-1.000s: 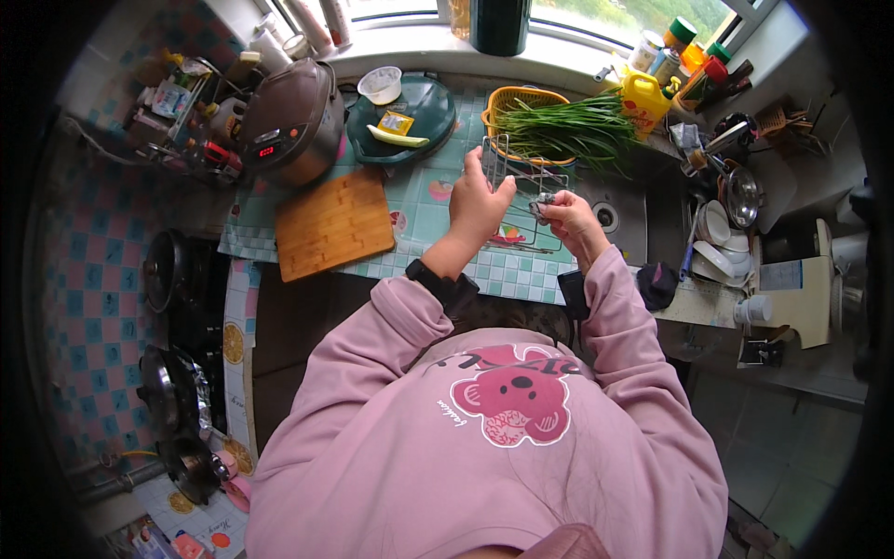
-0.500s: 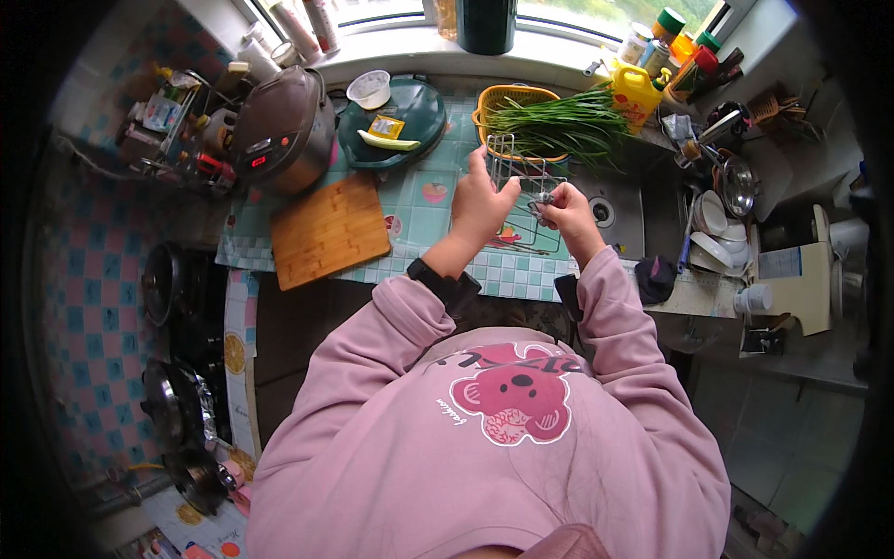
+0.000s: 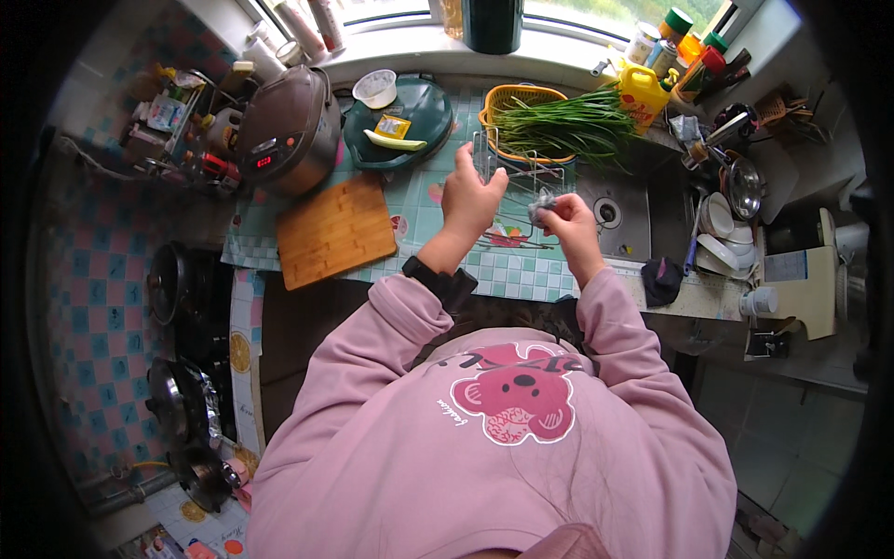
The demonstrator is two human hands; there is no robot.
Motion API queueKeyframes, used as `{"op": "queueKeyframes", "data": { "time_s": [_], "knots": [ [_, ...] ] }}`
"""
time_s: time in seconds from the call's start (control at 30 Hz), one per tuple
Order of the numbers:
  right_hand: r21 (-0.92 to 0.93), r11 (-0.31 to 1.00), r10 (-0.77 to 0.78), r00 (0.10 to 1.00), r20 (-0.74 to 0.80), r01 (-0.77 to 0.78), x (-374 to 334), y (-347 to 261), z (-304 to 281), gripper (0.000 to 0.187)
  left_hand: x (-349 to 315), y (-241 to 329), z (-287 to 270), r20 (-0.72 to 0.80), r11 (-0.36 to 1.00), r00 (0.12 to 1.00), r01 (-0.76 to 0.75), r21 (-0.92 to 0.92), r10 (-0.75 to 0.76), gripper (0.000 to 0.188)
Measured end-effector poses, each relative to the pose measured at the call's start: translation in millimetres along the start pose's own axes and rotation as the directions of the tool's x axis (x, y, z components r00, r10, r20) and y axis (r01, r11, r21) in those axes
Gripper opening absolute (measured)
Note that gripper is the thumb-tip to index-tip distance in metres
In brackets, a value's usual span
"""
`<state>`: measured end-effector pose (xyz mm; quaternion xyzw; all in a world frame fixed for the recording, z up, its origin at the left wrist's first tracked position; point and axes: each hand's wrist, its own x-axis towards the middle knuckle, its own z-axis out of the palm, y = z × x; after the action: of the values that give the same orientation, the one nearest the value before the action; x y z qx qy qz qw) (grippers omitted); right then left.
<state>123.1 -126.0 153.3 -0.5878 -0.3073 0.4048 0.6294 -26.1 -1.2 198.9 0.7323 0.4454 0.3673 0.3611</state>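
My left hand (image 3: 471,197) grips a thin metal wire rack (image 3: 534,171) by its left side, thumb and fingers closed on the wires. The rack hangs tilted over the counter's front part, its bars spreading right and toward me. A small grey tangled clump like a steel wool scrubber (image 3: 541,209) sits pinched in my right hand (image 3: 574,226), beside the rack's right side. Whether the scrubber touches the wires cannot be made out. Just beyond the rack, a yellow basket (image 3: 487,119) holds long green leafy stalks (image 3: 568,126).
A wooden cutting board (image 3: 335,231) lies left of my hands. Behind it stand a rice cooker (image 3: 291,130) and a dark green lid (image 3: 424,112) with a white bowl (image 3: 375,89) on it. At right are the metal sink (image 3: 636,200), a yellow jug (image 3: 643,96) and stacked dishes (image 3: 715,214).
The rack has tilted and shifted slightly left with my left hand. My right hand has drawn a little toward me, showing more of the grey scrubber.
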Motion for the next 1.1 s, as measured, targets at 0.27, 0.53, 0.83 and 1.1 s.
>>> {"op": "queueKeyframes", "data": {
  "time_s": [0.27, 0.53, 0.83, 1.1],
  "knots": [
    [-0.872, 0.480, -0.273, 0.961, -0.043, 0.097, 6, -32, 34, 0.028, -7, 8, 7, -0.036, 0.996, 0.999, 0.038, 0.082, -0.035, 0.063],
    [-0.403, 0.915, 0.029, 0.997, 0.072, 0.003, 18, -22, 6, 0.026, -3, 1, 8, -0.041, 0.999, 0.999, 0.016, 0.046, -0.014, 0.063],
    [-0.064, 0.988, 0.151, 0.981, 0.122, -0.144, 27, -2, -4, 0.028, 3, 8, -2, 0.029, 0.995, 0.995, 0.097, 0.033, -0.098, 0.067],
    [-0.759, 0.622, -0.238, 0.970, 0.052, 0.193, 21, -15, 14, 0.030, -4, 16, 12, 0.016, 0.995, 0.998, 0.061, 0.085, -0.062, 0.067]
  ]
}}
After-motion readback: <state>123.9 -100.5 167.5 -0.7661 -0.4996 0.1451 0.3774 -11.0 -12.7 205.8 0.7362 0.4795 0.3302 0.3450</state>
